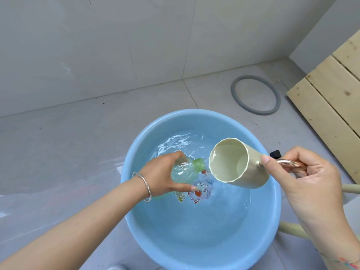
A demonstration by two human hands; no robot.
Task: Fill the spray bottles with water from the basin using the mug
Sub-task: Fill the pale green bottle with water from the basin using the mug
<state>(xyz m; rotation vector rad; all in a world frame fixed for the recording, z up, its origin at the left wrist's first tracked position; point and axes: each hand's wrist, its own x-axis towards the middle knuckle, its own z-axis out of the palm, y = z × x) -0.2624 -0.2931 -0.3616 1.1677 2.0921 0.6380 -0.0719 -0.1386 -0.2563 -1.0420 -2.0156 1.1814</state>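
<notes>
Obs., left to right.

Left hand (pixel 165 172): fingers and thumb curled round the body of a clear green spray bottle (pixel 187 170). A thin bangle (pixel 145 186) sits on that wrist. The bottle is over the water, left of centre of the basin. It lies tilted, with its threaded neck (pixel 199 164) pointing right. No spray head is on it, so the mouth is open. Judgement: it is held over the basin so that any spill falls back in, and tilted so the mouth meets the pour.

Blue basin (pixel 194 240): stands on the tiled floor and holds water (pixel 175 141) that is rippled on the far side. A cartoon decal (pixel 200 191) shows through on the bottom.

Cream mug (pixel 251 172): tipped left, its rim just beside the bottle neck and slightly above it. Some water is visible inside. No stream can be made out between rim and neck. Judgement: the pour is about to begin or has just run thin. The narrow mouth calls for a slow tip.

Right hand (pixel 311 176): grips the metal handle (pixel 288 162), with the thumb braced on the mug wall to control the tilt.

Far right: a grey ring (pixel 236 98) on the floor, then a wooden pallet (pixel 331 106).
</notes>
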